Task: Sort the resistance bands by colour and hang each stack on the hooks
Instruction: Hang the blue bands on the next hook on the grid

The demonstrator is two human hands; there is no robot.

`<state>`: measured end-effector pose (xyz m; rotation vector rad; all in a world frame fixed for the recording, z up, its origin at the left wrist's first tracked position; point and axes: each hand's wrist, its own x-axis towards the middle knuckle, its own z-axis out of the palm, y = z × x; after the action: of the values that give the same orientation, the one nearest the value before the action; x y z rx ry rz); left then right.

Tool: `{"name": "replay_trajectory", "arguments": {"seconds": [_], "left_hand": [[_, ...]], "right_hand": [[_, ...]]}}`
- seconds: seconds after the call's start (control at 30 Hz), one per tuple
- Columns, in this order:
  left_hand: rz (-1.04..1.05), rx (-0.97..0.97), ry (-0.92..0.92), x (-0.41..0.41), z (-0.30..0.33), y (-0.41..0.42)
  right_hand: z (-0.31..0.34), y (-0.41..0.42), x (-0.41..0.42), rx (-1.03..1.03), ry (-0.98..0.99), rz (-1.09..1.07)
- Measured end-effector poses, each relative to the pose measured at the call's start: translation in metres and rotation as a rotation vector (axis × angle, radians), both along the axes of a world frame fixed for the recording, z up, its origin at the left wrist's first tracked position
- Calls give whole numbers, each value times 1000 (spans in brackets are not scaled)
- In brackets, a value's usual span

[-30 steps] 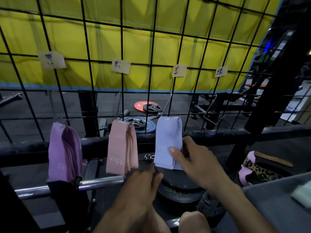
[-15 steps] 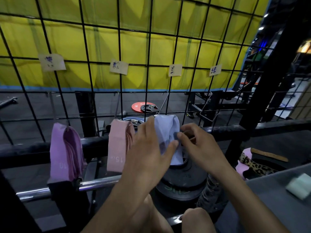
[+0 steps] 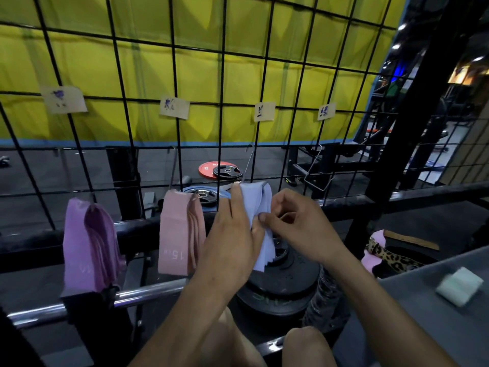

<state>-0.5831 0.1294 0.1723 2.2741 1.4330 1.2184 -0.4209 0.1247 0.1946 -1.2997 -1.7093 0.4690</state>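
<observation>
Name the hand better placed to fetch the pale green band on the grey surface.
Right hand: the pale green band lies on its side, while the left hand rests flat against the blue stack.

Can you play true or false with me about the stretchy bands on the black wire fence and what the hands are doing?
1. Three stacks hang on the black wire grid: purple rubber bands, pink rubber bands, pale blue rubber bands. True.
2. The right hand pinches the pale blue stack. True.
3. The left hand grips the pink stack. False: it lies flat against the pale blue stack.
4. The rightmost wire hook holds green bands. False: it hangs bare.
5. The pink stack shows "15". True.
</observation>
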Motion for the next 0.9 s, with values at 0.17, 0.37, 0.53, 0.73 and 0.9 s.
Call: {"name": "replay_trajectory", "arguments": {"seconds": [0.17, 0.37, 0.53, 0.73, 0.9], "left_hand": [[18, 35, 93, 0, -10, 7], [118, 136, 257, 3, -22, 14], [187, 150, 375, -2, -15, -5], [178, 211, 288, -11, -11, -22], [42, 190, 295, -16, -36, -23]], "right_hand": [[2, 3, -2, -14, -57, -96], [5, 5, -6, -20, -102, -123], [10, 6, -4, -70, -97, -119], [8, 3, 4, -134, 22, -76], [2, 1, 1, -169, 135, -56]]}}
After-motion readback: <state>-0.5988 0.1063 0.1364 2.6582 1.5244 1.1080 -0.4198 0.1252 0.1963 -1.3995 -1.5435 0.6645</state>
